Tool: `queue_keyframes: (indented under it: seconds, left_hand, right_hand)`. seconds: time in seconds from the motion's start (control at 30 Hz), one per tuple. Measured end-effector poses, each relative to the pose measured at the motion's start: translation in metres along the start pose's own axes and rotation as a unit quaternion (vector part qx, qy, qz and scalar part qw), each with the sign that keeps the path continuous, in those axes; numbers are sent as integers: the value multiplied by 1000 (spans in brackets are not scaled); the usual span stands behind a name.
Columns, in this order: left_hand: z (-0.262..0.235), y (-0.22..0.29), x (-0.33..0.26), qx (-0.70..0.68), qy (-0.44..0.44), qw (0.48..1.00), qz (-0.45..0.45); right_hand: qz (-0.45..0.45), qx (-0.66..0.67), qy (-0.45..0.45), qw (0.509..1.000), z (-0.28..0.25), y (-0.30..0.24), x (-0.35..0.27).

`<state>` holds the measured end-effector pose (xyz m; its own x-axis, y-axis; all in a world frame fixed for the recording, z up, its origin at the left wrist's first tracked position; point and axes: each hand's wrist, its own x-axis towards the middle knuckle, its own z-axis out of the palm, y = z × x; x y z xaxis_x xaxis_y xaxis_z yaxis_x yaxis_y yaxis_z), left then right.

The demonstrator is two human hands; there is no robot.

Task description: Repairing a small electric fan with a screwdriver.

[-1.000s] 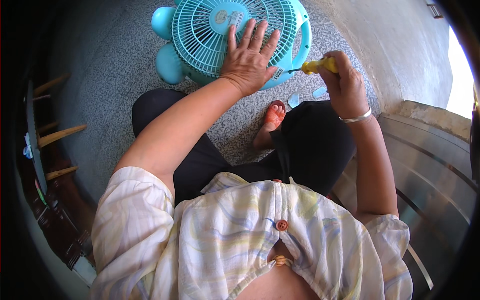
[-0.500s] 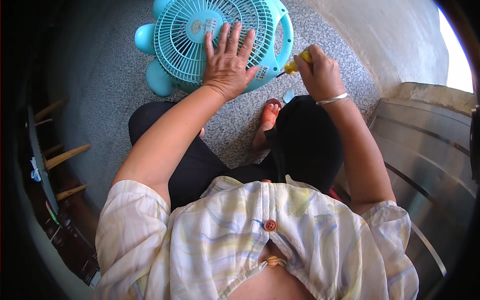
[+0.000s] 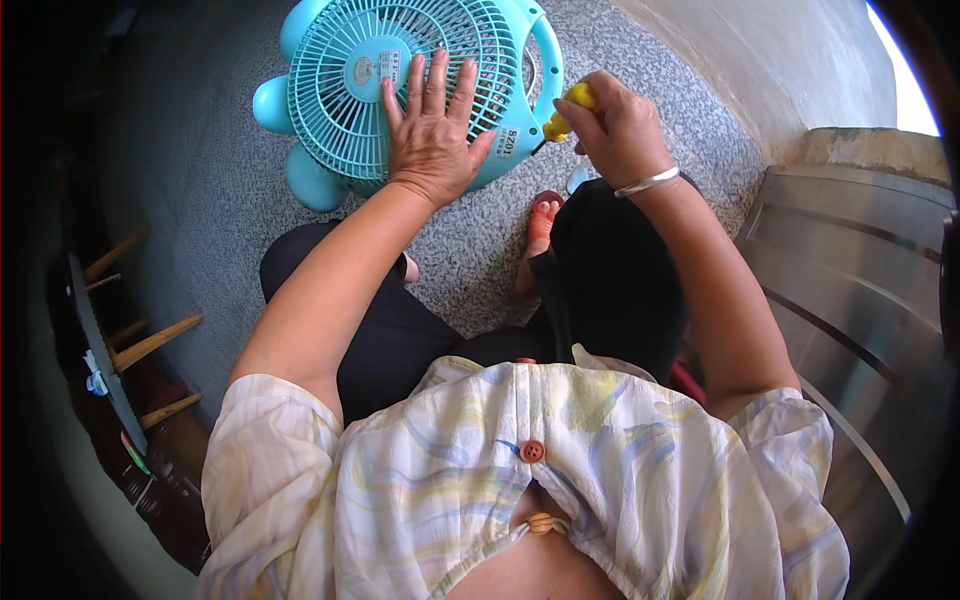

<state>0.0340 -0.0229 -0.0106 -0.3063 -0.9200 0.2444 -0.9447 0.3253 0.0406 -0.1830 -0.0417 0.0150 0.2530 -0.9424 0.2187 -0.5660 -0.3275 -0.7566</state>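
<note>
A turquoise fan [image 3: 330, 110] with a round slatted grille, rounded lobes on its left and a loop handle [image 3: 548, 70] on its right lies on the speckled floor. My left hand [image 3: 430, 135] rests flat on the grille, fingers spread. A screwdriver [image 3: 560, 122] with a yellow handle is gripped in my right hand [image 3: 620, 130]. Its dark shaft slants down to the fan's right lower rim, beside a printed label; whether the tip sits in a screw hole I cannot make out.
A small pale disc-like piece [image 3: 577, 180] lies on the grey speckled floor [image 3: 460, 270] near my sandalled foot [image 3: 541, 222]. On the right stand a pale wall [image 3: 745, 60] and a metal panel [image 3: 850, 250]. Wooden legs of an overturned-looking stool or table [image 3: 155, 342] show at the left.
The fan and both hands sit slightly further left in the picture, as the view has shifted. The right hand has turned a little around the screwdriver. My left hand stays on the grille.
</note>
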Motion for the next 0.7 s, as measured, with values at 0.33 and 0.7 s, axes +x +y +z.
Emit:
queue_keyframes:
  seconds: [0.33,0.7]
  left_hand:
    - [1,-1,-3,5,-8,1000,-9]
    - [3,0,-1,-8,6,1000,-5]
  right_hand:
    - [-64,-46,47,996,-41,-29,-8]
    - [-107,-55,21,993,-27,-25,0]
